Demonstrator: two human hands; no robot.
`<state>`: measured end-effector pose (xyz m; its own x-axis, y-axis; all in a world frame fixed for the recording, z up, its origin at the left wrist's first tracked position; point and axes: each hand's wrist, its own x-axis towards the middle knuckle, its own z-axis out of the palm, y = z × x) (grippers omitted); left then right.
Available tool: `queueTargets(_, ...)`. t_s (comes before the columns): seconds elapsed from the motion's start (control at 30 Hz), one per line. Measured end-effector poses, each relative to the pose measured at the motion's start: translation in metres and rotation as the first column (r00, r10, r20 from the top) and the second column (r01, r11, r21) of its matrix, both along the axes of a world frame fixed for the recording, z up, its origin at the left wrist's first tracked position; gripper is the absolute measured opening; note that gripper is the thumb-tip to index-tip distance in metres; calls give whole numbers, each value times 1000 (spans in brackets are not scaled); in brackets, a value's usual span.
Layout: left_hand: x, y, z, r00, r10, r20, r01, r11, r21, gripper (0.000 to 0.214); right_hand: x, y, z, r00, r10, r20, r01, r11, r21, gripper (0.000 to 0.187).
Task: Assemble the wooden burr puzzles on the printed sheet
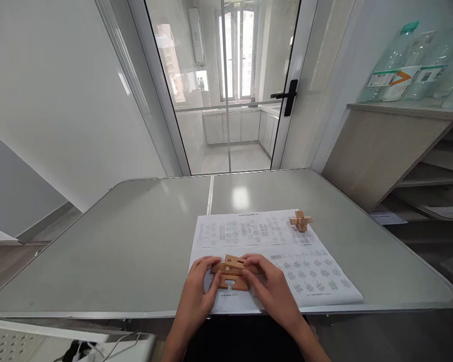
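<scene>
Wooden pieces, orange-brown, slotted (234, 261): a small group at the near edge of the table, above the lower part of the printed sheet, held between two bare hands. Left hand (201, 287): thumb and fingers pinched about the left end of the group. Right hand (271, 282): fingers and thumb closed on the right end, index finger over the uppermost piece, which lies slightly aslant. Lower block (243, 284): one, same colour, with an oblong opening, on the side nearest the person, between the two thumbs; whether it is gripped or merely rests on the paper cannot be told. Printed sheet (245, 240): white, large, bearing rows of small line diagrams, too fine to read. Interlocked wooden cross (301, 221): one, paler, standing on the sheet's far right corner, well apart from the hands. Table (154, 251): grey-green top, pale rim, light seam. Glazed door (245, 125): beyond the table, black handle (290, 97). Clear bottles (392, 55): several, green-capped, on a shelf unit (366, 146) at right.
</scene>
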<state>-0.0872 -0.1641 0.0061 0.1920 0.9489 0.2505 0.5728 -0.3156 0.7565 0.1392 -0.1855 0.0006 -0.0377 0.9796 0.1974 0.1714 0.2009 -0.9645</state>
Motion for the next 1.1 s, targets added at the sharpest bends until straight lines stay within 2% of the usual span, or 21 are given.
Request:
queueTargets(0.17,3,0,1,999,-7,-41,8,1000,28,25,3,2,-3,990,-113,-84,107,992,-69,32)
queueTargets(0.57,2,-1,4,999,-45,23,45,999,-28,24,2,2,-3,997,-74,-38,72,996,-51,30)
queueTargets(0.8,3,-1,2,999,-44,-18,44,999,-1,19,2,2,-3,997,-71,-24,71,997,-21,26)
queueTargets(0.97,2,0,8,997,4,77,4,994,-106,25,1,1,0,998,-50,-24,49,998,-29,24)
queueTargets(1.1,5,5,16,987,-8,162,41,979,-201,27,1,1,-1,998,-49,-38,48,999,-24,28)
